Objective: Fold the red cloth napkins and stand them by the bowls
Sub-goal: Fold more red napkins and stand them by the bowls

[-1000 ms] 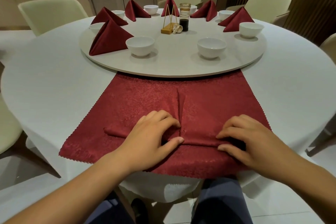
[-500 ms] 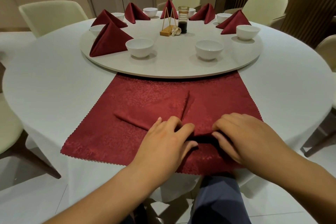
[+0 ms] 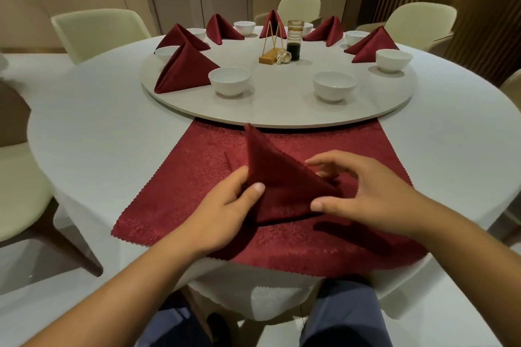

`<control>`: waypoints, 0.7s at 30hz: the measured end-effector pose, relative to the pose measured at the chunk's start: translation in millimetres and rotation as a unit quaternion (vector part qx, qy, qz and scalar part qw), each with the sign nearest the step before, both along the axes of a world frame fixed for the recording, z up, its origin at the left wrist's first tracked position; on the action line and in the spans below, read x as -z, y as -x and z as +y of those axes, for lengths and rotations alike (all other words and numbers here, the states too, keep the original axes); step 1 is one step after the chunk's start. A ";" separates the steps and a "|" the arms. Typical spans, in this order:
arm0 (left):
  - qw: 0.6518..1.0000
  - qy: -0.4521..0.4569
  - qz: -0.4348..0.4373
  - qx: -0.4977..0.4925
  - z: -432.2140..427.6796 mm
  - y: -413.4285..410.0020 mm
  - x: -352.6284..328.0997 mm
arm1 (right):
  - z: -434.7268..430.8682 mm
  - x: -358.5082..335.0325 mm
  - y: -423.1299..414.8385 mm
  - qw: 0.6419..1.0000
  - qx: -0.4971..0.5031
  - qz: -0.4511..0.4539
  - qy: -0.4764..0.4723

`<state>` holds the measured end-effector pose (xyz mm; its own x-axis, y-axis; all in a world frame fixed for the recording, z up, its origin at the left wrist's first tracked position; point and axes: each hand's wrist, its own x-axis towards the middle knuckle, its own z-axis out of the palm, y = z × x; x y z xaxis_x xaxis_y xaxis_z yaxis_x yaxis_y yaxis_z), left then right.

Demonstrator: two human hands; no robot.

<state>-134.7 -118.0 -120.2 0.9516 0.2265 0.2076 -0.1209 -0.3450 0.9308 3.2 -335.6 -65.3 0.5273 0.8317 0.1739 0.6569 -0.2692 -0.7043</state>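
At lower centre, the napkin (image 3: 284, 189) is being pinched on its left edge by the left hand (image 3: 222, 214) and clasped at its right corner by the right hand (image 3: 369, 200). Its peak is pointing up-frame, and the unpaired bowl (image 3: 334, 86) is lying above, nearer the right hand.

Peaked napkin (image 3: 282, 186) on flat cloth (image 3: 197, 177), before turntable (image 3: 282, 105).
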 end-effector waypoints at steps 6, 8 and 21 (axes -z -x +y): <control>0.989 0.033 0.105 -0.101 4.3 -6.6 -6.3 | 22.9 29.6 -25.8 0.998 0.058 0.023 -0.003; 0.984 0.051 0.115 -0.128 4.0 -9.3 -9.0 | 28.5 36.3 -31.7 0.998 0.061 -0.001 0.007; 0.976 0.029 0.055 -0.209 4.9 -25.0 0.9 | 55.7 43.0 -47.9 0.994 0.031 -0.057 0.089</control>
<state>-109.7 -113.1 -121.1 0.7893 0.6081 0.0848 0.1205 -0.2889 0.9498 51.2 -279.9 -108.3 0.5642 0.8209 0.0878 0.7077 -0.4262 -0.5635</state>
